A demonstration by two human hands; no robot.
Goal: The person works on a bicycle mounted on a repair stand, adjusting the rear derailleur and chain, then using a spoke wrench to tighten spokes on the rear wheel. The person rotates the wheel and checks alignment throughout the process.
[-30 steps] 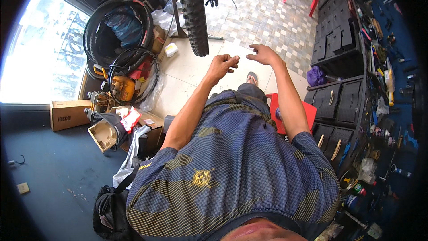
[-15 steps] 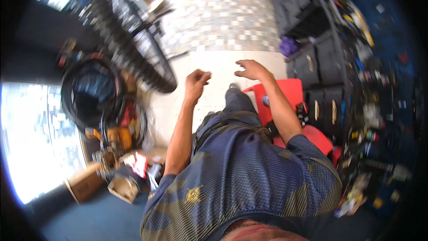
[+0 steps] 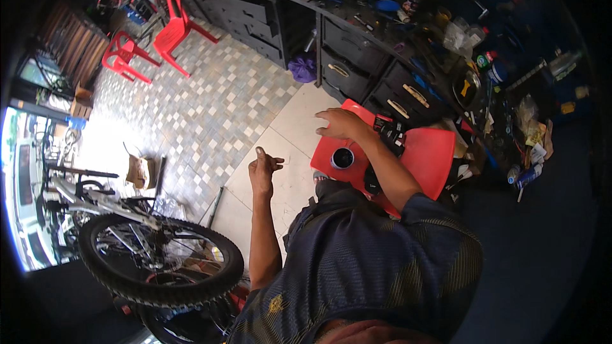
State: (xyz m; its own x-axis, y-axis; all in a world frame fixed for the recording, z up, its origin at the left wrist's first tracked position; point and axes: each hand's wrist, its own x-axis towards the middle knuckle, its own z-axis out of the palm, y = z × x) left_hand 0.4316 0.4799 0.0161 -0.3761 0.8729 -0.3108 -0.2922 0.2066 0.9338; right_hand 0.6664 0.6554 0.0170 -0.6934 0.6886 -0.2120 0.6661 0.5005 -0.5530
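My left hand [image 3: 262, 173] is raised over the pale floor tiles, thumb up and fingers loosely apart, with nothing visible in it. Over the front edge of a red plastic chair [image 3: 440, 153] hovers my right hand [image 3: 344, 123], fingers stretched forward and holding nothing. A round open tub [image 3: 342, 158] with dark contents and a pale rim sits on the chair, just below that hand. Black items [image 3: 390, 132], too cluttered to name, lie on the chair, partly covered by my right forearm.
A bicycle with a knobby tyre [image 3: 105, 274] stands at the left, near an open cardboard box [image 3: 140, 171]. Black drawers [image 3: 401, 95] under a cluttered workbench [image 3: 363, 19] line the right. A purple bag [image 3: 302, 69] hangs low there. Two red chairs [image 3: 175, 35] stand far left.
My view has swung to the right, bringing the workbench and chair forward and the bicycle lower left. Both hands stay raised and apart; the right is now over the red chair.
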